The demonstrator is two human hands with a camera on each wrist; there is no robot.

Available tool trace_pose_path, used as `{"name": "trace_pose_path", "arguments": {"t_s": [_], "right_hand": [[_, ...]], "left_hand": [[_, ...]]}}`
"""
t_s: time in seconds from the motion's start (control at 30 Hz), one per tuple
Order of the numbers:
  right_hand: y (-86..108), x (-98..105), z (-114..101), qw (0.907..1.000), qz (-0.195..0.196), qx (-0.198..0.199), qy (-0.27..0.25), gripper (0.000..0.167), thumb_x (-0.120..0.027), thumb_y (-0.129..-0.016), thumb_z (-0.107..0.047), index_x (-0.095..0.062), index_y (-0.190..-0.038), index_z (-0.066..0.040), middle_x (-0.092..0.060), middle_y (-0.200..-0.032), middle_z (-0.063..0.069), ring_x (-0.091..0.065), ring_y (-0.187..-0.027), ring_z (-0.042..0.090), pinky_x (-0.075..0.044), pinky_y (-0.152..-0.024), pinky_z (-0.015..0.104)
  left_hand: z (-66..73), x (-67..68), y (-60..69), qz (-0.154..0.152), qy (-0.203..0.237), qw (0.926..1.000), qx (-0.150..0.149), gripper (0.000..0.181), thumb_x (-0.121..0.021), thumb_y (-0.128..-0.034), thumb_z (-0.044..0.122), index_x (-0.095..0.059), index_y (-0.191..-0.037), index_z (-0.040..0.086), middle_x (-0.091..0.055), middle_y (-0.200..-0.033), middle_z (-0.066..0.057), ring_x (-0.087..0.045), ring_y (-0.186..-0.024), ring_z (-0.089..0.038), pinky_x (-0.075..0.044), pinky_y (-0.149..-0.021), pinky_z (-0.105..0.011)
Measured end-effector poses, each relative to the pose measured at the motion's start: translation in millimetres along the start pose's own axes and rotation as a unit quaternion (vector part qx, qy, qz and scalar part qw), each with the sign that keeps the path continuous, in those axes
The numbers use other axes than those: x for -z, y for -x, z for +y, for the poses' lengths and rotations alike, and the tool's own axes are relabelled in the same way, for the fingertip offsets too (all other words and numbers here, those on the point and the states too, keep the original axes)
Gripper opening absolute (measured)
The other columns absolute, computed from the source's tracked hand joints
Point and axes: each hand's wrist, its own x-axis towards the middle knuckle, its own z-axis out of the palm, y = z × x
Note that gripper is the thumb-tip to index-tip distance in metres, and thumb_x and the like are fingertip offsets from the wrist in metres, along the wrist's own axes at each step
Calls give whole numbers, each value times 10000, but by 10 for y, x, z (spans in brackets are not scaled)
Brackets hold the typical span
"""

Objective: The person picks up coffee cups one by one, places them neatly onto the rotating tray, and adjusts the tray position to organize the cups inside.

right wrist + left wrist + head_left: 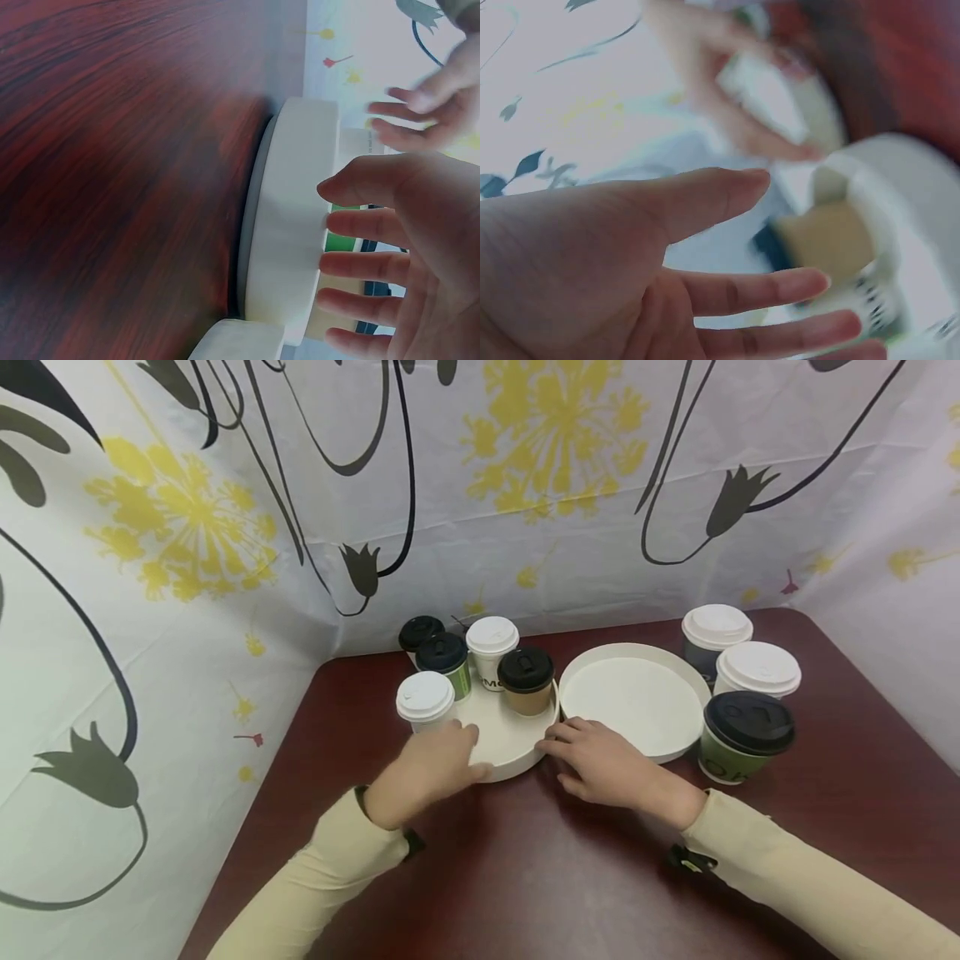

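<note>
My left hand (433, 764) hovers at the front left of a round white tray (517, 766), its fingers extended with nothing between them in the left wrist view. A white-lidded cup (425, 700) stands just beyond it, partly hidden by the hand. My right hand (603, 762) is at the tray's front right rim, fingers fairly straight; whether the fingertips touch the rim I cannot tell. Near that rim sits a tan cup with a black lid (527, 700). A white cup (487, 672) and a green cup with a dark lid (460, 682) stand behind.
A second round white tray (637, 702) adjoins on the right. Beside it stand two white-lidded cups, one dark (701, 660), one (757, 670) partly hidden, and a large green cup (727, 760) with a black lid. Another black-lidded cup (420, 631) is at the back left. Patterned cloth (450, 527) hangs behind.
</note>
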Motion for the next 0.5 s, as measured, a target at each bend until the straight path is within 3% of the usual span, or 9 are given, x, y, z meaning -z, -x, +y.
{"name": "trace_pose_path", "arguments": {"t_s": [0.17, 0.27, 0.37, 0.5], "right_hand": [[1, 13, -1, 9999, -90, 1, -53, 493, -752, -799, -242, -653, -1264, -114, -647, -1217, 72, -594, -1117, 277, -510, -941, 448], [0, 17, -1, 9999, -125, -2, -47, 493, -752, -802, -247, -654, -1265, -109, -646, -1216, 74, -595, -1119, 278, -511, -940, 446], [-4, 15, -2, 9999, -148, 28, -29, 493, -757, -799, -250, -658, -1258, -97, -648, -1205, 79, -598, -1106, 283, -514, -930, 452], [-15, 19, -10, 9998, -196, 58, -52, 494, -755, -806, -250, -654, -1262, -90, -648, -1213, 82, -597, -1114, 288, -513, -937, 459]], "left_hand": [[-261, 443, 25, 618, 262, 9970, 392, 426, -643, -917, 470, -668, -1168, 126, -731, -1087, -77, -692, -961, -303, -559, -778, -479], [-436, 641, -16, 919, 393, 9935, 554, 402, -650, -921, 435, -668, -1181, 128, -728, -1106, -90, -689, -971, -330, -550, -792, -494], [-604, 754, -113, 1072, 541, 9909, 606, 377, -659, -928, 375, -660, -1194, 108, -721, -1116, -108, -686, -991, -315, -547, -807, -490], [-812, 805, -311, 1196, 667, 9883, 667, 375, -656, -933, 305, -641, -1231, 78, -702, -1142, -144, -671, -1024, -307, -539, -843, -494]]}}
